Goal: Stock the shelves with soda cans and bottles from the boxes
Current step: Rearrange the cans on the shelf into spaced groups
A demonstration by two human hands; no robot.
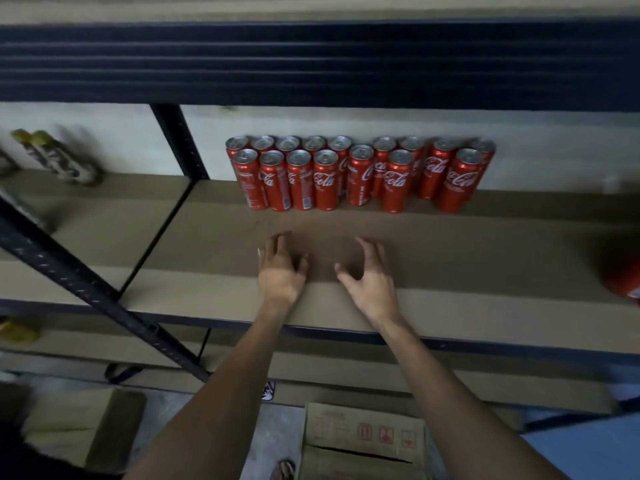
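Standing on the floor nearest the person, a cardboard box [363,441] sits just below the shelving, probably parked there so each load is a short lift; its flaps hide what it holds. A second box [79,427] lies to its left, blurred. Above them, both forearms reach over the front edge of the shelf board [485,258]. The left hand [280,268] and right hand [370,285] are palm down over bare board with a gap between them, fingers spread and loosely bent, gripping nothing; whether the fingertips touch the wood I cannot tell. Empty hands here suggest a pause between loads, with the next reach likely down to the box. Farther back, well apart from the hands, the red soda cans [360,174] stand upright in two rows against the rear wall, tight together at the left and looser toward the right, seemingly pushed deep to leave the front of the board free for more rows. A red object [623,278] is cut off at the right edge, too blurred to name. Pale cans [59,157] stand in the neighbouring bay on the left, and a dark beam [311,64] spans overhead
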